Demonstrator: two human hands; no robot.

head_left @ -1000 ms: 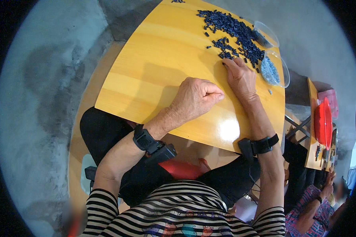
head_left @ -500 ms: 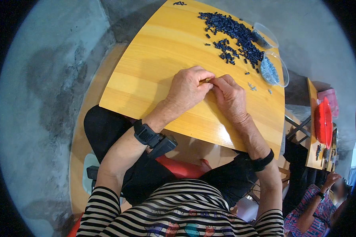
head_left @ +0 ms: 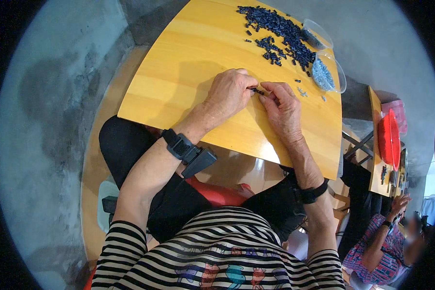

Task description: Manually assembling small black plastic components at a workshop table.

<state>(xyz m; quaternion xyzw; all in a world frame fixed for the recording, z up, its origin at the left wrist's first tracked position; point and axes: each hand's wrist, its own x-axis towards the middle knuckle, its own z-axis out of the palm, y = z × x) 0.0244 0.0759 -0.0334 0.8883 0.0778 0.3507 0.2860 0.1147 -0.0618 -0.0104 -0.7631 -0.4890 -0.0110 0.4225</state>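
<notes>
A slim, small black part (head_left: 257, 91) spans the gap between my two hands above the table. My left hand (head_left: 229, 92) pinches its left end between thumb and fingers. At the other end, the thumb and index fingertip of my right hand (head_left: 282, 107) close around the tip. Beyond my hands a large spread of small black cylindrical parts (head_left: 280, 30) covers the far right of the table. A few light blue-grey small pieces (head_left: 302, 92) lie loose to the right of my right hand.
On the table's right edge, a clear tub of light blue-grey pieces (head_left: 323, 75) tilts beside another clear tub with dark contents (head_left: 317, 35). The yellow wooden table (head_left: 169, 96) ends just before my lap. Farther right, a person (head_left: 379, 241) sits near another table with a red basin (head_left: 388, 140).
My fingertips have drawn slightly apart, and the black part now shows between them. The whole view has shifted a little. The other person's raised hand has moved.
</notes>
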